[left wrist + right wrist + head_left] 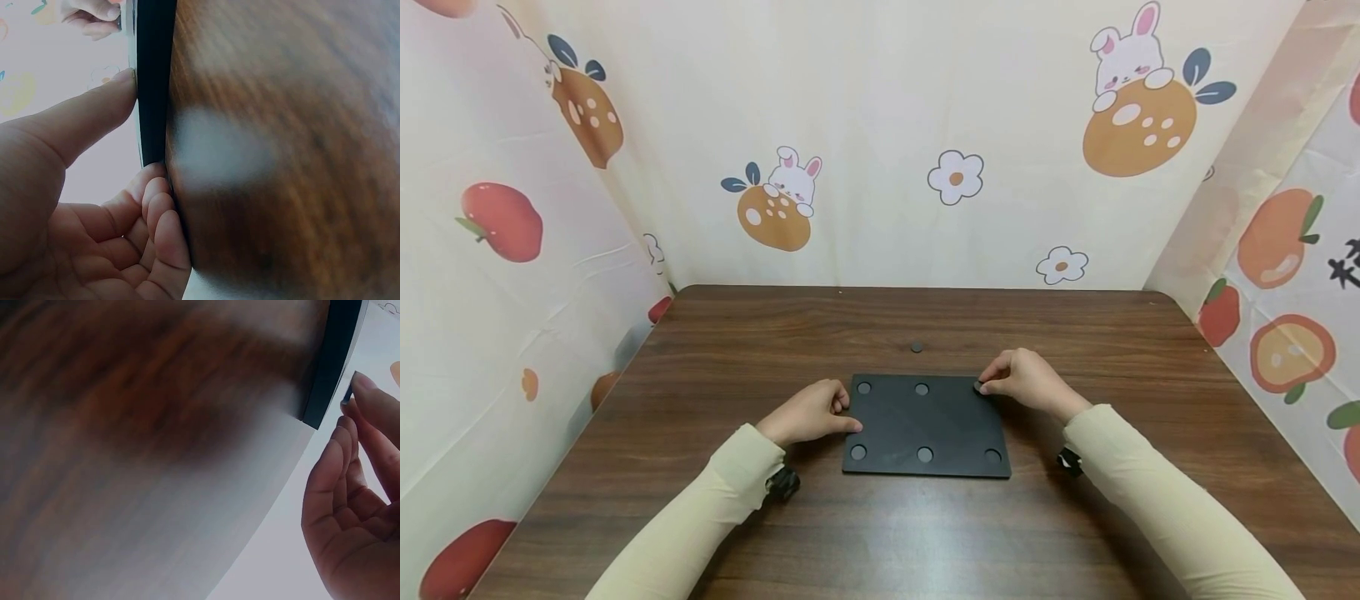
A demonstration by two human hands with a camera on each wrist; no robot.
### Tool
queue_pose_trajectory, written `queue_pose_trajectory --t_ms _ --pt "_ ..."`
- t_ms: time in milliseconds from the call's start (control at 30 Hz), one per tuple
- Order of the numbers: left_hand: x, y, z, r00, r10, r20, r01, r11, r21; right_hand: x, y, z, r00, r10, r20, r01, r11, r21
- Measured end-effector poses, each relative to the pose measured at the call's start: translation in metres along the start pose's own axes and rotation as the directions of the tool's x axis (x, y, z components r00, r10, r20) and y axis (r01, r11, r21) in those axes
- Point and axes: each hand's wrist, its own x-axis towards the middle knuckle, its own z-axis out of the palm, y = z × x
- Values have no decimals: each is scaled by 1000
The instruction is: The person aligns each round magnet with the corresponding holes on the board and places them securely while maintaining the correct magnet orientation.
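Observation:
A thin black rectangular board lies on the table, with several round recesses along its far and near edges. My left hand grips the board's left edge, the thumb on top and the other fingers curled against the side. At the far right corner, my right hand pinches a small dark disc between thumb and fingertips, right over the board. In the right wrist view the disc appears edge-on, close to the board's corner. Another small dark disc lies on the table behind the board.
The brown wood-grain table extends around the board on all sides. A pale curtain printed with rabbits, fruit and flowers hangs behind it, with more printed cloth at both sides. Dark wrist cameras are worn below each sleeve cuff.

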Motion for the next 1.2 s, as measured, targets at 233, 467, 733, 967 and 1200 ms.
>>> queue_pose_trajectory --t_ms 233,467,733,967,1200 --pt "1 -1 0 1000 31 -6 -31 1000 -1 -1 -2 0 999 -33 -7 33 998 -48" --pt "2 0 0 999 33 -8 -33 999 -12 -1 -1 1 999 -50 0 50 997 -66" --pt "1 0 0 1000 25 -9 -25 1000 -13 0 -1 1 999 -46 6 46 997 -68" --pt "1 0 0 1000 29 -11 -29 1000 -9 0 -1 1 999 -44 5 45 997 -65" --pt "1 -1 1 999 31 -15 -31 999 12 0 0 2 999 -43 4 43 997 -63"
